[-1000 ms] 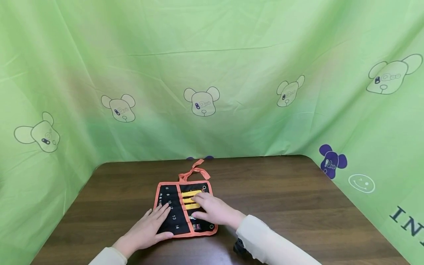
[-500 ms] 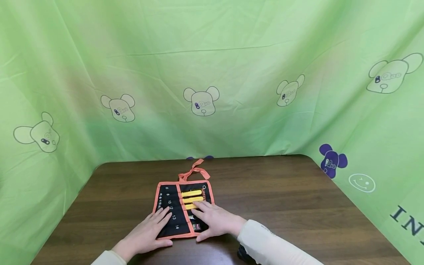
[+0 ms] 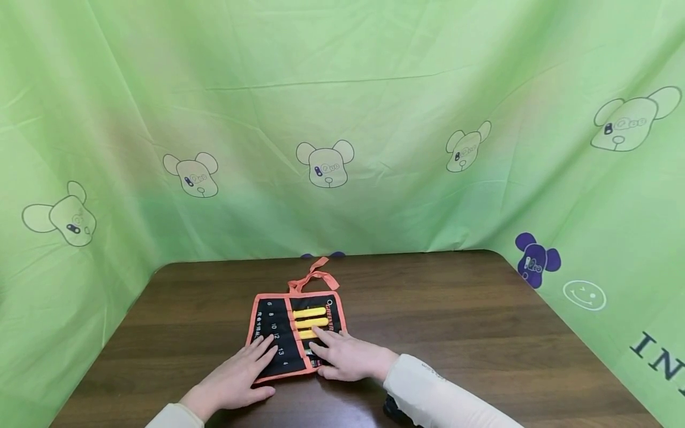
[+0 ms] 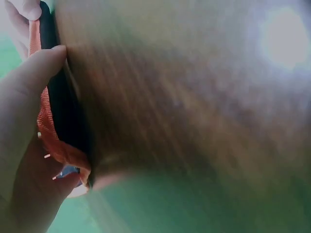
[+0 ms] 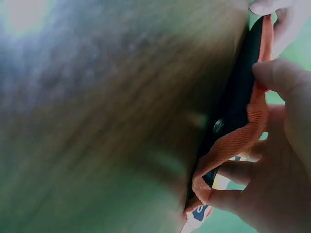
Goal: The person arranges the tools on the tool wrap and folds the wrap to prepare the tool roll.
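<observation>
A black tool roll (image 3: 291,355) with orange trim lies unfolded on the table, its near edge slightly raised. Several yellow-handled tools (image 3: 310,312) sit in its right-hand pockets. My left hand (image 3: 235,374) grips the left part of the near edge, fingers on top; in the left wrist view its thumb (image 4: 41,68) lies against the black underside. On the right part, my right hand (image 3: 353,356) pinches the same edge, with its thumb (image 5: 277,75) below the trim and fingers above, near the lowest yellow handle. My right hand covers the roll's lower right corner.
Orange tie straps (image 3: 313,277) extend from the roll's far edge. A black object (image 3: 395,410) is partly hidden under the right sleeve. Green printed cloth (image 3: 326,107) hangs behind and beside the brown wooden table (image 3: 455,321).
My right hand has slid from the yellow handles towards the near edge, its thumb now at that edge. The near edge has lifted a little. My left hand has shifted slightly nearer.
</observation>
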{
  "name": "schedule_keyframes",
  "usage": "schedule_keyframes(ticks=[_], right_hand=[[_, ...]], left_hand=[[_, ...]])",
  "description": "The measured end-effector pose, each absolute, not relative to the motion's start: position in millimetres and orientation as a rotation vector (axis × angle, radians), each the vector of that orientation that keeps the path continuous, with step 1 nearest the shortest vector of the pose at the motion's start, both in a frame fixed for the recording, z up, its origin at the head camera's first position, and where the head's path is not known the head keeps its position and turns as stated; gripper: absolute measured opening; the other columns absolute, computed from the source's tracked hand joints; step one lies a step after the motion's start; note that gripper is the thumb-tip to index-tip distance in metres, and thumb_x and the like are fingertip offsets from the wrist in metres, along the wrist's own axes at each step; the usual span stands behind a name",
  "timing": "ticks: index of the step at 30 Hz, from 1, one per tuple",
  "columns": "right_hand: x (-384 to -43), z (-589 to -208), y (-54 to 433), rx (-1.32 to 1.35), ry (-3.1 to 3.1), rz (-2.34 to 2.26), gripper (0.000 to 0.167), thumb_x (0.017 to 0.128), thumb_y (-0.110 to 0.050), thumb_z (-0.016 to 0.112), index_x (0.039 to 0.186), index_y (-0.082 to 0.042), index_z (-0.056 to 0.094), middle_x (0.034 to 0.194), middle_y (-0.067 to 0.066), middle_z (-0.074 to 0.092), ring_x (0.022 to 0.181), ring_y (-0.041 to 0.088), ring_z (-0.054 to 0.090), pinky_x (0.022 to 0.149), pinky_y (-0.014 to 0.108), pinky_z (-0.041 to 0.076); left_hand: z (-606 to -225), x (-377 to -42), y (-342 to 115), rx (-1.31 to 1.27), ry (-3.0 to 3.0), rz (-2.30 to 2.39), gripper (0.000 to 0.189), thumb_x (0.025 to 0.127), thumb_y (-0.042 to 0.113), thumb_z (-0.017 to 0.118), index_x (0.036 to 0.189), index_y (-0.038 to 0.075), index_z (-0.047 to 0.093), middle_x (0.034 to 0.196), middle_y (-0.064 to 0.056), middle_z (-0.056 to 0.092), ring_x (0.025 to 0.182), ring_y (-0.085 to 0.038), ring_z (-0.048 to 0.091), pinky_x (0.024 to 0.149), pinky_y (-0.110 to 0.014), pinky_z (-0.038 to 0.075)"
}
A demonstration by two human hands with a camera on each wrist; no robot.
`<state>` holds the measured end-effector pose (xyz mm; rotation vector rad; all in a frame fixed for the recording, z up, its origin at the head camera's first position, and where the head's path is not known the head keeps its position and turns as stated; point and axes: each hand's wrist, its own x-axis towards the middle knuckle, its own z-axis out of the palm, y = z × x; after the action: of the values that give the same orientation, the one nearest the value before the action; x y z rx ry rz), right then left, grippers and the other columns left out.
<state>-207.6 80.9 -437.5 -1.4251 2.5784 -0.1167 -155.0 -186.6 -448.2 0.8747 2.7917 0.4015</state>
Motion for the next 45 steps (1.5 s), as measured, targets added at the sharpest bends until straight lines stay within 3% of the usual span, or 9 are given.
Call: schedule_keyframes(ticks=[7,15,20,22,28,32,35,40,45], right_hand=[[-213,-439,85,-1.523,2.549,-0.142,0.044,0.101,-0.034,0.034,0.138,-0.014,0.045,0.148,0.016,0.023,0.129,0.029,0.034,0.101,0.045,0.031],[-224,-436,86,-1.457,2.512,-0.360,0.042,0.101,-0.032,0.033,0.135,-0.013,0.049,0.143,0.015,0.034,0.128,0.022,0.036,0.100,0.033,0.033],[-233,-431,84,-1.419,2.506,-0.456,0.041,0.101,-0.029,0.035,0.132,-0.008,0.052,0.136,0.010,0.045,0.125,0.017,0.041,0.100,0.031,0.034],[-237,-430,84,-1.398,2.502,-0.517,0.040,0.101,-0.029,0.036,0.129,-0.007,0.055,0.131,0.007,0.051,0.122,0.014,0.044,0.099,0.029,0.035],[-249,-424,85,-1.282,2.451,-0.788,0.032,0.098,-0.026,0.046,0.115,-0.007,0.064,0.091,-0.002,0.063,0.075,0.004,0.056,0.072,0.021,0.046],[-254,-422,89,-1.170,2.448,-0.916,0.031,0.094,-0.021,0.054,0.121,-0.006,0.060,0.083,-0.005,0.058,0.048,0.007,0.052,0.054,0.020,0.044],[-257,-421,91,-1.142,2.476,-0.963,0.035,0.092,-0.017,0.056,0.125,-0.004,0.056,0.078,-0.002,0.058,0.039,0.012,0.050,0.055,0.023,0.045],[-261,-422,90,-1.160,2.567,-0.933,0.037,0.092,-0.013,0.055,0.128,-0.003,0.052,0.096,0.006,0.062,0.040,0.013,0.054,0.079,0.027,0.045],[-261,-426,88,-1.192,2.720,-0.786,0.037,0.090,-0.014,0.058,0.126,-0.006,0.053,0.114,0.008,0.059,0.085,0.019,0.063,0.086,0.035,0.044]], left_hand=[[-450,-159,-194,0.949,2.814,0.401,0.054,0.086,0.019,0.058,0.135,0.000,0.044,0.143,-0.019,0.033,0.130,-0.037,0.028,0.099,-0.049,0.031],[-449,-168,-202,0.891,2.792,0.701,0.034,0.092,0.023,0.057,0.119,0.003,0.062,0.134,-0.015,0.047,0.124,-0.034,0.040,0.094,-0.050,0.037],[-449,-178,-208,1.010,2.795,0.930,0.024,0.093,0.019,0.057,0.107,0.002,0.066,0.106,-0.008,0.065,0.097,-0.019,0.060,0.080,-0.037,0.049],[-449,-182,-210,1.034,2.788,1.018,0.018,0.093,0.017,0.056,0.102,0.004,0.066,0.093,-0.002,0.066,0.083,-0.011,0.059,0.071,-0.031,0.050],[-446,-193,-213,0.858,2.794,1.134,0.019,0.095,0.019,0.053,0.098,0.005,0.065,0.085,-0.001,0.061,0.076,-0.008,0.052,0.068,-0.028,0.046],[-444,-200,-213,0.717,2.778,1.189,0.016,0.095,0.017,0.052,0.095,0.005,0.063,0.077,-0.002,0.056,0.070,-0.012,0.051,0.061,-0.028,0.045],[-442,-204,-212,0.621,2.757,1.247,0.017,0.095,0.019,0.052,0.097,0.008,0.064,0.081,-0.001,0.056,0.070,-0.014,0.051,0.061,-0.028,0.045],[-441,-212,-210,0.518,2.778,1.255,0.017,0.095,0.022,0.053,0.096,0.010,0.065,0.081,0.000,0.056,0.072,-0.015,0.051,0.063,-0.029,0.043],[-443,-218,-205,0.452,2.842,1.223,0.011,0.092,0.016,0.057,0.090,0.009,0.065,0.075,0.001,0.055,0.067,-0.015,0.049,0.060,-0.029,0.042]])
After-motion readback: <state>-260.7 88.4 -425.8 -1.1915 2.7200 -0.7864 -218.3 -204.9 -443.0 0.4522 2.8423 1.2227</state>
